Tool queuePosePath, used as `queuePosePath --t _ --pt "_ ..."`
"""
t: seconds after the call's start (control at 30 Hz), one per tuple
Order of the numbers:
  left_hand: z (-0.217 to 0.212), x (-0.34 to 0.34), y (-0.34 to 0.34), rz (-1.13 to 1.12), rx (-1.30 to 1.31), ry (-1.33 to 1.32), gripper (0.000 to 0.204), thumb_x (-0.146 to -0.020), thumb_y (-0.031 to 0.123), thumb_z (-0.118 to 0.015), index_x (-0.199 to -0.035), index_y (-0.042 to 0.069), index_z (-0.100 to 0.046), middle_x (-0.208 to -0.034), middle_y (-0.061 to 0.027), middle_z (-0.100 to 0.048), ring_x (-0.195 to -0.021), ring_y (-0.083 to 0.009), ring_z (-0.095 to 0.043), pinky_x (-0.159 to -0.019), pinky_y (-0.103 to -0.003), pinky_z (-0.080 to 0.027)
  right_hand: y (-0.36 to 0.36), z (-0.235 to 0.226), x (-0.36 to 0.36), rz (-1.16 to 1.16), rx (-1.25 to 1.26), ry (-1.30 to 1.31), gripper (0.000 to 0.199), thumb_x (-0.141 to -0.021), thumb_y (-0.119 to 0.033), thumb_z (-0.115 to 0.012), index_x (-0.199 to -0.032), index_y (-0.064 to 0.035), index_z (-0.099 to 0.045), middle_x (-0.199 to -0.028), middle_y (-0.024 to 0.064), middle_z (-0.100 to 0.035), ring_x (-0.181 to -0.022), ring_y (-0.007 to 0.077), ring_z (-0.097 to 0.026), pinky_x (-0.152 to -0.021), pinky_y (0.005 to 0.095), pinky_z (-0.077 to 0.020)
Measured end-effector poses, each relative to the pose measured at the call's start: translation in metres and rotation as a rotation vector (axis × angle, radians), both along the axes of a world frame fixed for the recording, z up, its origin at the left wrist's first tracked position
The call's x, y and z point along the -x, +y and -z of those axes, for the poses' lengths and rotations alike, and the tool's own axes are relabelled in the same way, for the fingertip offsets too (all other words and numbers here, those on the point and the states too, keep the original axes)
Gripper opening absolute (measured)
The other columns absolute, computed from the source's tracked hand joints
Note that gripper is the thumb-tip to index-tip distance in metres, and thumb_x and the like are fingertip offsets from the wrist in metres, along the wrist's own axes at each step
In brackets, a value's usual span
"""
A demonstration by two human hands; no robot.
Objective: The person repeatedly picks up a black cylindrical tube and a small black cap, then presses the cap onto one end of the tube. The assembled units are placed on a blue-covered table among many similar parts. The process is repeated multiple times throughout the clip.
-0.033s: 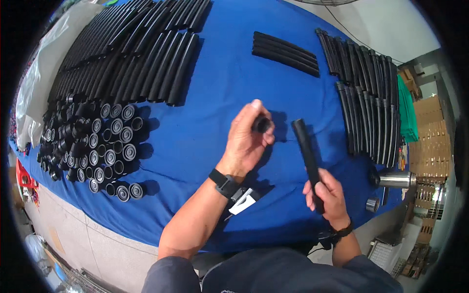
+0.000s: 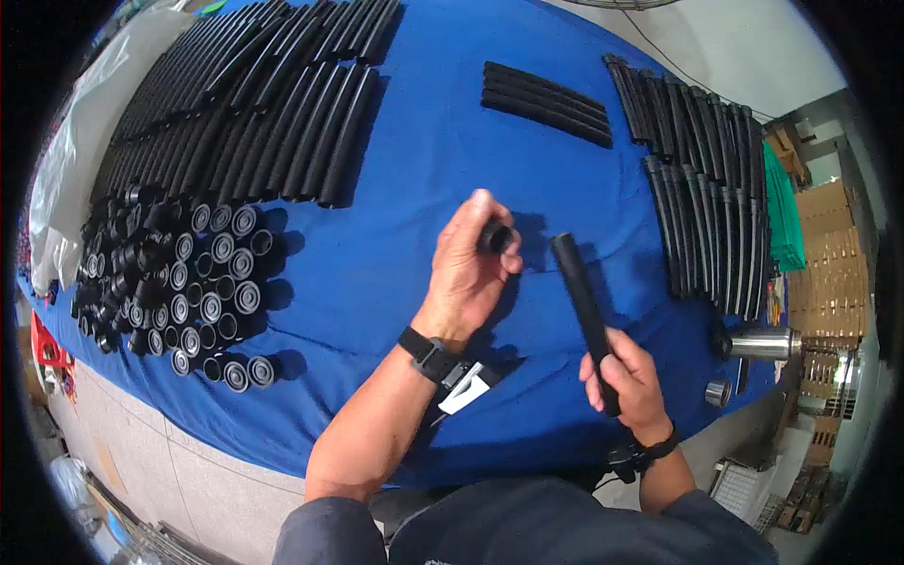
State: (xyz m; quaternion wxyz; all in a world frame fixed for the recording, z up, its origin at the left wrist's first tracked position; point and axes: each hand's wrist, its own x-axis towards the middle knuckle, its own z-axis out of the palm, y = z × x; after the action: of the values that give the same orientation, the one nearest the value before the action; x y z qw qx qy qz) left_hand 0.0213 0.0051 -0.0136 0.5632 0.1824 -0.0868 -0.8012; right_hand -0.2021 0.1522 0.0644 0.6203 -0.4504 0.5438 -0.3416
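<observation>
Head view, one frame: the lower end of the black tube (image 2: 582, 301) is hidden inside the right hand (image 2: 623, 377), so its full length cannot be read; the small black cap (image 2: 496, 237) is partly covered by the fingertips of the left hand (image 2: 471, 273), and whether its bore is open or plugged is hard to make out. Right hand clenched around the tube's lower part, fingers wrapped across it. Left hand pinching the cap between thumb and fingers, wrist strap (image 2: 428, 353) visible below it. Tube sits above the blue table cover (image 2: 424, 169), just right of the cap and not touching it; long axis runs from the right hand up and slightly left, free end pointing away from the person toward the short stack of black tubes (image 2: 546, 99) further up the cover. The cap's round face seems turned toward the tube's free end, though that is uncertain. Left of the tube, beyond the left hand, a cluster of upright black caps (image 2: 188, 292), and above that a wide rows of laid black tubes (image 2: 254, 104), cut off at the top edge. Right of the tube, more black tubes in a rack-like row (image 2: 706, 188), and a metal flask (image 2: 763, 344) lying near the cover's edge, partly hidden
</observation>
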Motion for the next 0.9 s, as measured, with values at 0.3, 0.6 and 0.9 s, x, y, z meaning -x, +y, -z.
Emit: queuePosePath --t 0.3,0.6,0.9 --pt "-0.003 0.0 0.002 0.057 0.012 0.103 0.067 -0.094 0.075 -0.05 -0.099 0.01 -0.067 -0.085 -0.0032 -0.053 -0.081 -0.0192 -0.051 -0.071 -0.034 -0.047 -0.001 0.015 -0.03 -0.157 -0.043 -0.169 0.051 -0.11 -0.027 -0.052 -0.152 0.0009 -0.04 -0.091 0.0071 -0.062 -0.06 0.01 -0.055 -0.053 0.024 -0.0455" --pt "-0.006 -0.003 -0.001 0.046 -0.113 0.153 0.062 -0.1 0.069 -0.048 -0.091 0.009 -0.062 -0.076 -0.0026 -0.05 -0.071 -0.0191 -0.056 -0.065 -0.036 -0.05 -0.005 0.012 -0.047 -0.102 -0.122 -0.138 0.056 -0.109 -0.029 -0.052 -0.156 -0.0042 -0.035 -0.09 0.008 -0.061 -0.056 0.0106 -0.058 -0.047 0.0237 -0.0479" --pt "-0.014 0.004 0.006 -0.085 -0.129 -0.027 0.051 -0.105 0.061 -0.048 -0.086 0.014 -0.055 -0.074 -0.0012 -0.051 -0.06 -0.0151 -0.051 -0.055 -0.031 -0.046 -0.007 0.01 -0.055 -0.148 -0.055 0.161 0.058 -0.109 -0.014 -0.049 -0.163 -0.0129 -0.029 -0.08 0.0029 -0.056 -0.052 0.0066 -0.053 -0.044 0.0221 -0.0444"
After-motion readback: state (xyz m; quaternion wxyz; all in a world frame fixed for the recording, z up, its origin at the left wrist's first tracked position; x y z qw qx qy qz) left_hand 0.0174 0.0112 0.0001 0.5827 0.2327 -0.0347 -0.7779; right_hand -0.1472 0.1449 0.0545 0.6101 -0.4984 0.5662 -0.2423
